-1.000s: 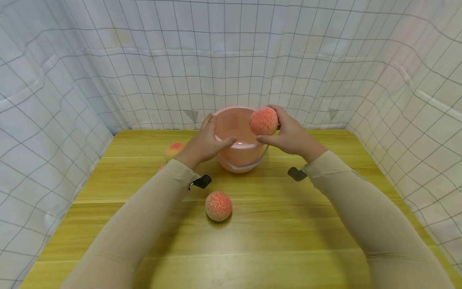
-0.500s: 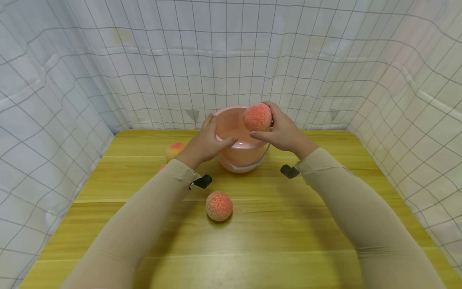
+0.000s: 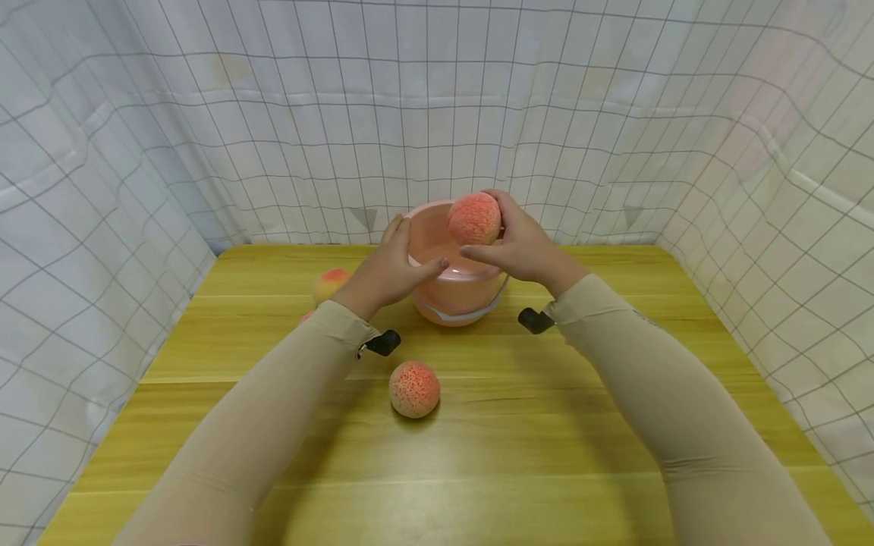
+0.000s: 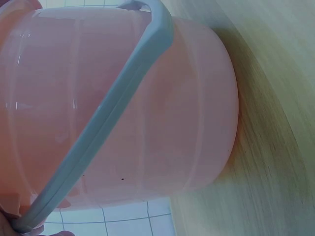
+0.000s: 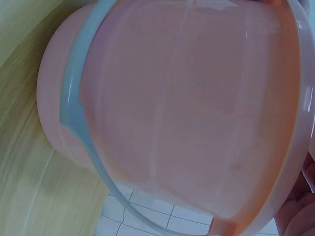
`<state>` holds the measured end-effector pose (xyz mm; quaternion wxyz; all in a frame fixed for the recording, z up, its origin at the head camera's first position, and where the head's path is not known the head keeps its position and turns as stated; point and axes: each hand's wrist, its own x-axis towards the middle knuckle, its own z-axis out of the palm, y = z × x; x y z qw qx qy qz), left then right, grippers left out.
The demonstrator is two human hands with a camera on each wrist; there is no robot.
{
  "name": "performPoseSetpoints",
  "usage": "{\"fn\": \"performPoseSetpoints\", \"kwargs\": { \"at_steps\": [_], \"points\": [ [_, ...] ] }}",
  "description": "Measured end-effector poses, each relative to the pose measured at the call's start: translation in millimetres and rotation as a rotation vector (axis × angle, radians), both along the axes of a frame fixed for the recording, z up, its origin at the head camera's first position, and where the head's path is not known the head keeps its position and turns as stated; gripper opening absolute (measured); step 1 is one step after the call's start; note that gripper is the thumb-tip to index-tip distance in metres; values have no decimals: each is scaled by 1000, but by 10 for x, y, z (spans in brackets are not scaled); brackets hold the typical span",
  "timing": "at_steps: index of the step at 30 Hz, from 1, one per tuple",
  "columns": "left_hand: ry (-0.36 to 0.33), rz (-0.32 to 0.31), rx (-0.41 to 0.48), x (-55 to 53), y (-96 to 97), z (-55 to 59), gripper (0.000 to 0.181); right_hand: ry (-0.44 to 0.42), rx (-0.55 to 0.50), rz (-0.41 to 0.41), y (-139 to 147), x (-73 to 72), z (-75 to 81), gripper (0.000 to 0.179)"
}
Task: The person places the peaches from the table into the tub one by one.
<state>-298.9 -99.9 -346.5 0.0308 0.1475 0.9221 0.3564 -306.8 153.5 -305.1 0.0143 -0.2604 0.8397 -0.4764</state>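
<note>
A pink plastic bucket (image 3: 456, 296) stands upright near the table's back edge, its pale grey-blue handle (image 4: 98, 123) hanging down in front. My left hand (image 3: 391, 271) grips the bucket's left rim, with the thumb over the front of it. My right hand (image 3: 524, 241) holds a rough pinkish-red peach (image 3: 474, 219) over the bucket's mouth, thumb below and fingers behind. In the right wrist view the fingers (image 5: 298, 211) show beyond the rim. A speckled peach (image 3: 414, 389) lies in front of the bucket. A yellow-and-red peach (image 3: 331, 283) sits to the left.
Another reddish round thing (image 3: 306, 316) is mostly hidden behind my left sleeve. The wooden table (image 3: 519, 470) is bordered at the back and both sides by white grid-patterned cloth (image 3: 451, 106). A small black camera (image 3: 536, 320) hangs at each wrist.
My right hand has carried the peach leftward and slightly up, from the bucket's right rim to over its mouth. The left hand and bucket have stayed put.
</note>
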Motion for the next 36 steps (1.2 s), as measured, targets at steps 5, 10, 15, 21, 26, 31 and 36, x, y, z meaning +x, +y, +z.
{"fn": "performPoseSetpoints", "kwargs": {
  "at_steps": [5,10,15,21,26,31,36],
  "points": [
    [5,-1,-6,-2,-6,-1,125,-8,-15,6,-33,-20,-7,86],
    [3,-3,-6,-6,-5,-5,126,-21,-24,10,-52,-39,-9,86],
    [1,-3,-9,-8,-5,-6,127,-26,-28,16,-68,-30,5,87],
    [0,0,-14,-5,-4,-4,128,-32,-38,23,-75,-26,8,87],
    [1,0,-12,-10,-3,-9,128,-30,-45,23,-71,-32,-6,87],
    [0,2,-9,-12,-3,-12,128,-27,-52,30,-77,-37,-9,86],
    [6,1,-6,-11,-1,-4,126,-31,-53,25,-80,-40,-6,86]
  ]
}}
